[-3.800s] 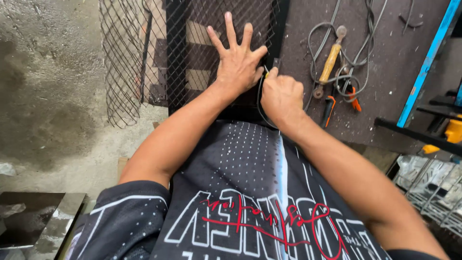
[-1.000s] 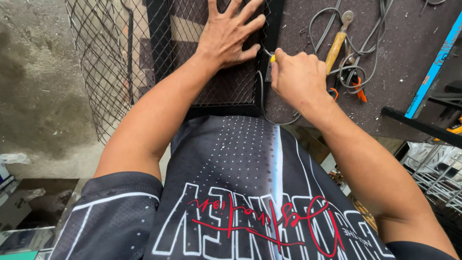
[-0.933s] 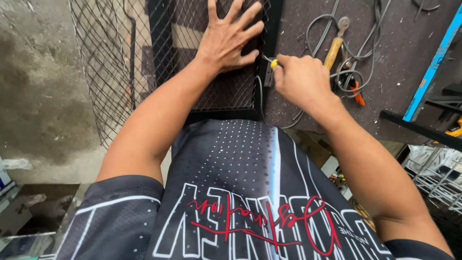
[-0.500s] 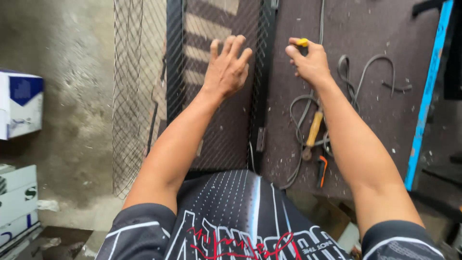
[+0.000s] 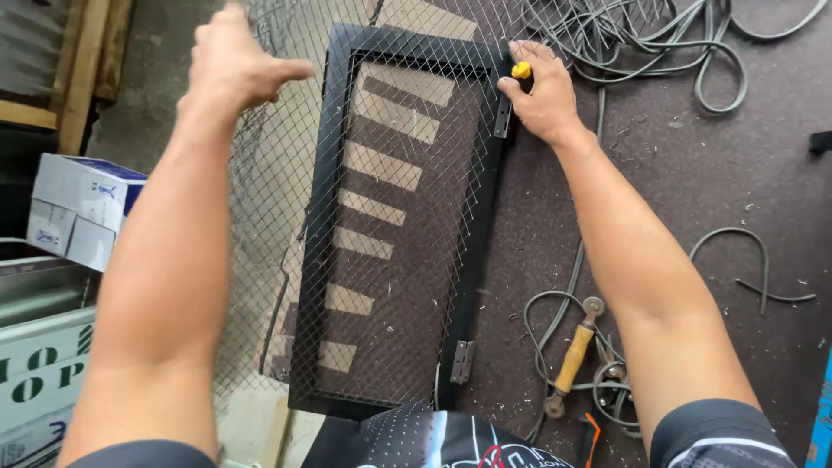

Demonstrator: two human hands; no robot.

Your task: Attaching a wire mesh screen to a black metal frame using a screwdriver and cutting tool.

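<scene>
Mesh (image 5: pixel 286 165) overhung the black frame (image 5: pixel 322 217) leftward; left hand (image 5: pixel 234 65) gripped its edge, right hand (image 5: pixel 542 95) held a yellow-tipped tool (image 5: pixel 521 70) (cables (image 5: pixel 659 43) crowded nearby).

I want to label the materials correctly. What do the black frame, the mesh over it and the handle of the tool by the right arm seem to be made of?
Black frame: probably metal painted matt black; flat bars, with a bare metal hinge.
Mesh: thin dark expanded or woven metal, judging by its diamond openings.
Tool handle: looks like wood, yellowish-brown and worn.
</scene>
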